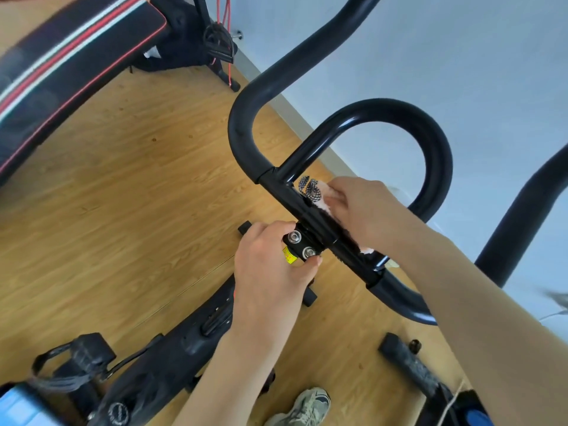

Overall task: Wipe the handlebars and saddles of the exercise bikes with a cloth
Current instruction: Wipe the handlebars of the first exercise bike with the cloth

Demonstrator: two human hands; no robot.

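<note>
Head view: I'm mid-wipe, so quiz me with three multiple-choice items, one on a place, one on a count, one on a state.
1. Where is the pink fluffy cloth?
A. On the wooden floor
B. Against the black tubular handlebar, under the right hand
C. On the striped bench

2. How many silver bolts show on the black clamp bracket?
A. One
B. Two
C. Four

3. What is the left hand doing?
A. Gripping the clamp bracket
B. Hanging free
C. Holding the cloth

Answers:
1 B, the cloth sits between the right hand and the bar.
2 B, two bolt heads sit side by side on the bracket.
3 A, its fingers and thumb curl round the bracket.
</note>
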